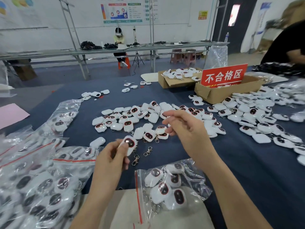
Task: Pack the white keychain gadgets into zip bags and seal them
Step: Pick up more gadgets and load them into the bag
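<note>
My left hand [110, 156] grips a white keychain gadget [129, 145] with a dark red-rimmed face; its metal clips [136, 159] dangle below. Above the loose pile of gadgets [132, 119] my right hand [186, 128] hovers with fingers loosely curled, its fingertips close to a gadget [160, 128]; whether it pinches that one I cannot tell. A clear zip bag [166, 184] with a red seal strip lies in front of me, holding several gadgets, its mouth to the left.
Filled zip bags [38, 176] are heaped at the left. More gadgets [264, 119] spread across the right of the dark blue table. Two cardboard boxes [217, 93] and a red sign [224, 76] stand behind. A person in black [287, 45] is at far right.
</note>
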